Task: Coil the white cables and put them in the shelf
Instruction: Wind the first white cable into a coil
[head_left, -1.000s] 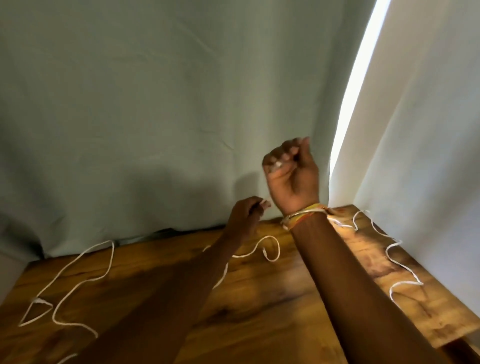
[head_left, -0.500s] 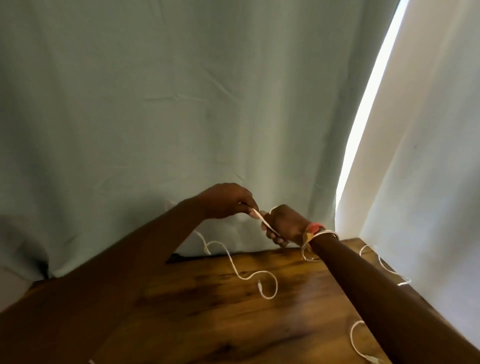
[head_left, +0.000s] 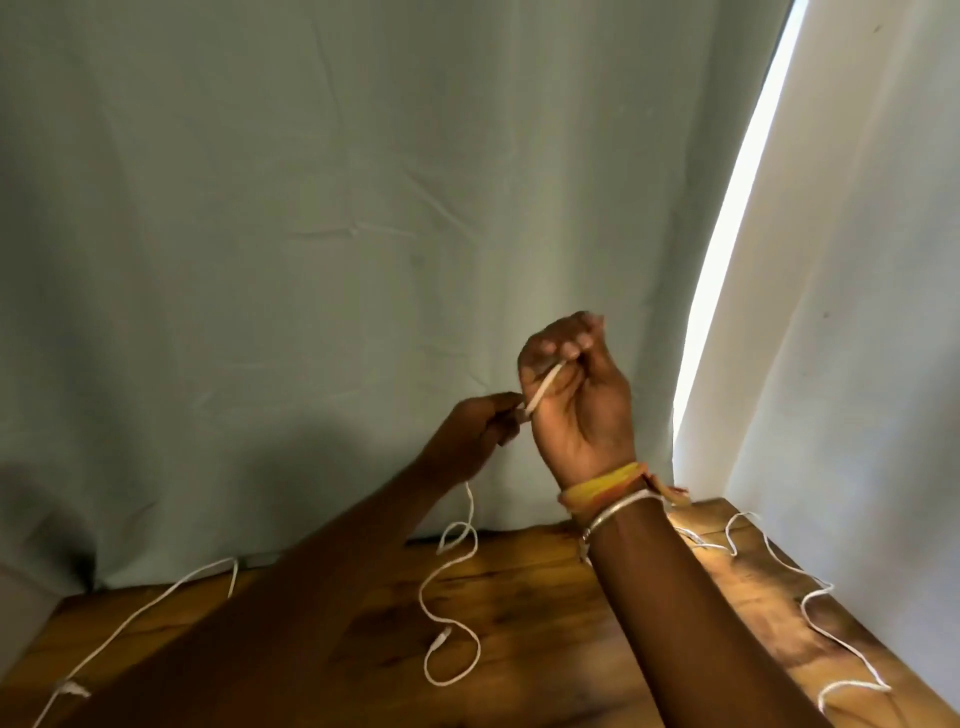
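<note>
Above the tabletop's far edge, the right hand (head_left: 576, 405) is raised, fingers curled shut on a short taut stretch of thin white cable (head_left: 451, 613). That stretch slants down toward eight o'clock into the left hand (head_left: 480, 431), pinched closed on it just beside the right. From the left hand the limp cord drops toward six o'clock and loops loosely on the glossy brown wooden tabletop (head_left: 519, 649). I judge the left hand the feeder for the next wrap. More thin white cord (head_left: 810, 608) squiggles at four o'clock, another (head_left: 140, 613) at eight. Pale green wrinkled curtain (head_left: 311, 234) hangs behind. No shelf shows.
</note>
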